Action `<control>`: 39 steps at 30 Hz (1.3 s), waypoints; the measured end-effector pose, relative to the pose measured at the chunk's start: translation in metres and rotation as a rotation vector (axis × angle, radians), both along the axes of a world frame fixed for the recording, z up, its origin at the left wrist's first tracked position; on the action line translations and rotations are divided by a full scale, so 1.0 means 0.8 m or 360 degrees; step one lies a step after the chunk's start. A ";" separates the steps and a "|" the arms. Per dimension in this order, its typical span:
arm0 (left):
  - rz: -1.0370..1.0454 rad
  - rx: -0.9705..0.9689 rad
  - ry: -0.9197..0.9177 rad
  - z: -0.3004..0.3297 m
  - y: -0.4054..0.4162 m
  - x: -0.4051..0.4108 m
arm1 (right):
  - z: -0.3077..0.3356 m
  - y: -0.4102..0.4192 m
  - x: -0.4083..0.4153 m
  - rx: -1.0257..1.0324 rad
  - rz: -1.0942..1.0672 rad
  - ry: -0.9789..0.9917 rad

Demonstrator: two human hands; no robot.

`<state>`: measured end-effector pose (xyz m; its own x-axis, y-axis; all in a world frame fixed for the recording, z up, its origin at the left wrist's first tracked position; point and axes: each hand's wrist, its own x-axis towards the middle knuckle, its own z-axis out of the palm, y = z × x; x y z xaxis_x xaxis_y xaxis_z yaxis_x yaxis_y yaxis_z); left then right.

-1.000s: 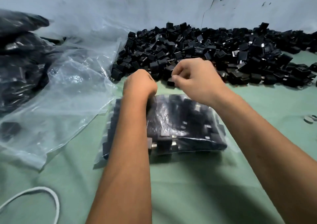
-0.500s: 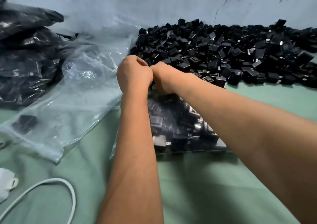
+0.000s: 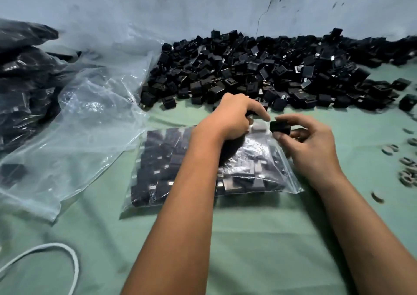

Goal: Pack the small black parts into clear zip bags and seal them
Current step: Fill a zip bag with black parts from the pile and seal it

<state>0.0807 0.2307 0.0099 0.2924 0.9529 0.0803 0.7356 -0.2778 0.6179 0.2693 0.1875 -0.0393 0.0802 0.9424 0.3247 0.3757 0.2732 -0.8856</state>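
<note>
Head view: the zip bag (image 3: 180,168) lies full on the bench (image 3: 259,238), just before the pile of parts (image 3: 259,69).
Left hand (image 3: 232,118): fingers pinch the bag mouth.
Right hand (image 3: 309,145): fingers clamp one black part (image 3: 279,128).
Advice: hold the mouth wide, then slide the part in flat.

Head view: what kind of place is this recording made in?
Probably a small packing workshop or factory bench. A big loose heap of black parts lies against a scuffed, cracked wall, a filled clear zip bag sits on the green table cover, and more filled bags are stacked at left.
</note>
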 end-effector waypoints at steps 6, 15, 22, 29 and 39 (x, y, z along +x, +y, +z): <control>-0.0080 0.0056 0.0088 -0.004 0.001 0.006 | -0.002 0.003 0.006 -0.0149 0.0151 0.0218; -0.0188 0.0097 0.0264 -0.004 -0.001 0.032 | -0.006 0.014 0.024 -0.0202 -0.0294 0.0333; -0.0119 0.0194 0.0241 0.005 0.000 0.019 | -0.004 0.010 0.018 -0.0222 -0.0044 0.0210; -0.0099 0.0285 0.0067 0.012 -0.004 0.012 | 0.007 -0.008 0.002 -0.0258 0.0426 0.0266; -0.0083 0.0394 0.0110 0.011 0.000 0.013 | 0.012 -0.007 -0.007 -0.0166 0.0397 0.0534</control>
